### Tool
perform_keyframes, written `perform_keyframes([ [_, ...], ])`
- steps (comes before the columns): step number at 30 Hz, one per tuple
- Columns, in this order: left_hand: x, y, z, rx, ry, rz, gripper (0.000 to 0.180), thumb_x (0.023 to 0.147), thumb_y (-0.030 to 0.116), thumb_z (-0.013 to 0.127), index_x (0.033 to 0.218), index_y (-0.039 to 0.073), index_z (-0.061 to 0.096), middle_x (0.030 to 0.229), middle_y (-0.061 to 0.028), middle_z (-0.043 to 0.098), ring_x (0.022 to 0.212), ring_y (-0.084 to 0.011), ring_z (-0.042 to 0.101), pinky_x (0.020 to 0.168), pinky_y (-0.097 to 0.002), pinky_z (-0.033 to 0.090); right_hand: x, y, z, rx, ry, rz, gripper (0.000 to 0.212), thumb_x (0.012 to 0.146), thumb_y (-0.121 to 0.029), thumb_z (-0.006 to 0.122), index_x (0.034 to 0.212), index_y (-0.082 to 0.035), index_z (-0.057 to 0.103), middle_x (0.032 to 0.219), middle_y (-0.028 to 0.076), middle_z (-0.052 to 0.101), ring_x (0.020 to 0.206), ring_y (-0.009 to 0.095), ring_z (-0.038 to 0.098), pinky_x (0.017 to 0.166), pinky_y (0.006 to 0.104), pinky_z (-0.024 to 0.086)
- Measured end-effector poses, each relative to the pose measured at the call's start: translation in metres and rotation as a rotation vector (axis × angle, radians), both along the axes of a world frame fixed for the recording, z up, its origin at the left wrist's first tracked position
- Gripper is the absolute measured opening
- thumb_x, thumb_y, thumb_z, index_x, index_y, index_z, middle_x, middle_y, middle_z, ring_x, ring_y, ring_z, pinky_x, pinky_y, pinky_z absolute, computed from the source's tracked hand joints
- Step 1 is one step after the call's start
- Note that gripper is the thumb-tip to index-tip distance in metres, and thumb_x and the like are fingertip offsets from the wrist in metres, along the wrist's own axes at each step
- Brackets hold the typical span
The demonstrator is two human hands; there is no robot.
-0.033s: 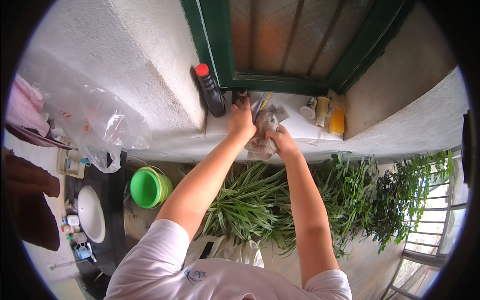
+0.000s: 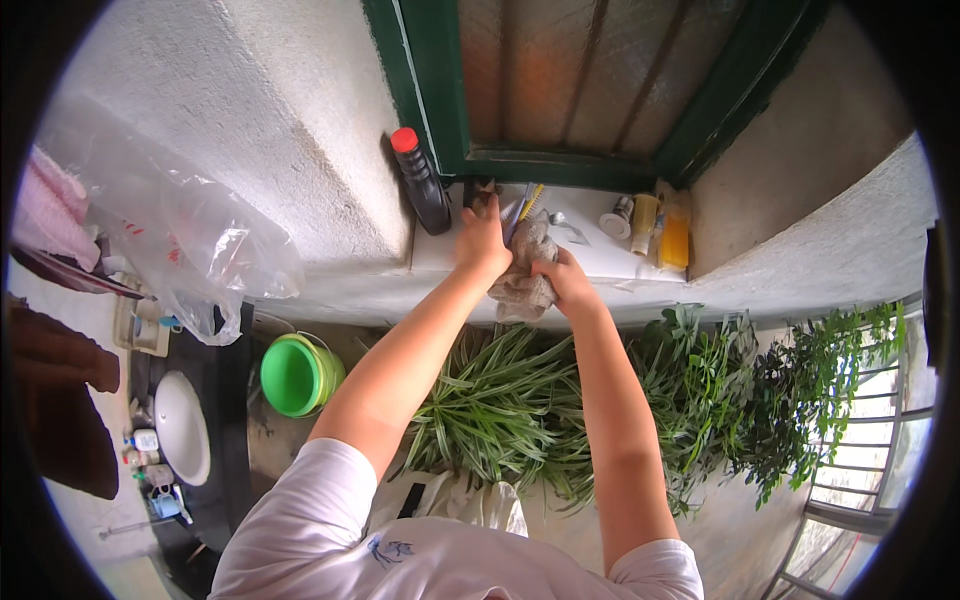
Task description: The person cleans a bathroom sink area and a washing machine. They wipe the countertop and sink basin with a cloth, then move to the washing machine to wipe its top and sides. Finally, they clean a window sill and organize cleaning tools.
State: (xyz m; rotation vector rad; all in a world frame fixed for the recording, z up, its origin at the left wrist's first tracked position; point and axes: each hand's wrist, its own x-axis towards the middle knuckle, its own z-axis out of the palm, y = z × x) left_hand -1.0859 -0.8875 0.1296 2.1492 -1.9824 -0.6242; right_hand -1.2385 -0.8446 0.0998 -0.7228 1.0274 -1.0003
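A crumpled grey-brown rag [image 2: 527, 268] is bunched over the front edge of the white window sill [image 2: 600, 257]. My right hand [image 2: 568, 282] is closed on the rag's right side. Left of the rag, my left hand [image 2: 484, 240] reaches over the sill with its fingers bent around a small dark item [image 2: 484, 189] that I cannot make out. Just right of those fingers lie a thin purple item [image 2: 514, 218] and a yellow item with a toothed edge [image 2: 531, 203]. A small shiny clear or metallic piece [image 2: 568, 228] rests on the sill beside the rag.
A black bottle with a red cap [image 2: 421, 182] stands at the sill's left end. Small containers [image 2: 645, 222] and a yellow-orange bottle [image 2: 675, 240] stand at its right, below the green window frame [image 2: 560, 168]. Leafy plants [image 2: 490, 400] and a green bucket [image 2: 290, 375] are beneath.
The rag has shifted slightly in my right hand, and more of the shiny piece beside it shows. My left hand stays nearly in place.
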Motion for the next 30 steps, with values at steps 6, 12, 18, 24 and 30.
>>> perform_keyframes([
  [6,0.020,-0.011,-0.007,-0.196,0.193,0.000,0.090,0.070,0.018,0.068,0.150,0.020,0.026,0.132,-0.0299,0.044,0.109,-0.0429,0.057,0.093,-0.0424,0.049,-0.011,-0.022,0.024,-0.211,0.529,0.103,0.045,0.071,-0.005,0.063,0.115,0.004,0.057,0.094,0.015,0.065,0.085,0.025,0.063,0.075,0.0352,0.051],
  [12,0.029,0.017,0.023,-0.169,0.345,0.000,0.091,0.067,0.018,0.072,0.147,0.013,0.028,0.127,-0.0268,0.047,0.109,-0.0392,0.057,0.093,-0.0419,0.049,-0.005,0.027,0.018,-0.513,0.679,-0.174,0.057,0.072,-0.003,0.060,0.128,-0.008,0.054,0.105,0.020,0.065,0.100,0.032,0.063,0.087,0.0352,0.047],
  [18,0.065,0.070,0.013,-0.212,1.030,-0.177,0.084,0.075,-0.007,0.060,0.148,0.010,0.022,0.115,-0.0110,0.054,0.070,-0.0159,0.059,0.062,-0.0310,0.053,0.014,0.041,0.026,-0.290,0.286,-0.564,0.055,0.080,0.003,0.054,0.134,-0.003,0.047,0.109,0.013,0.060,0.097,0.022,0.057,0.087,0.0314,0.045],
  [24,0.112,0.164,0.038,0.031,1.314,-0.086,0.092,0.075,-0.009,0.062,0.152,0.012,0.016,0.122,-0.0112,0.053,0.068,-0.0125,0.057,0.063,-0.0309,0.052,0.063,-0.039,-0.016,-0.439,1.485,-0.354,0.069,0.080,-0.027,0.061,0.141,-0.002,0.040,0.139,0.022,0.042,0.130,0.042,0.036,0.109,0.0504,0.028],
  [30,0.142,0.211,0.042,0.127,1.313,-0.017,0.092,0.076,-0.010,0.060,0.152,0.010,0.013,0.119,-0.0084,0.053,0.079,-0.0116,0.057,0.069,-0.0284,0.051,0.110,-0.072,-0.025,-0.409,1.667,-0.340,0.070,0.082,-0.038,0.059,0.141,-0.005,0.041,0.138,0.017,0.045,0.131,0.037,0.035,0.111,0.0479,0.023],
])
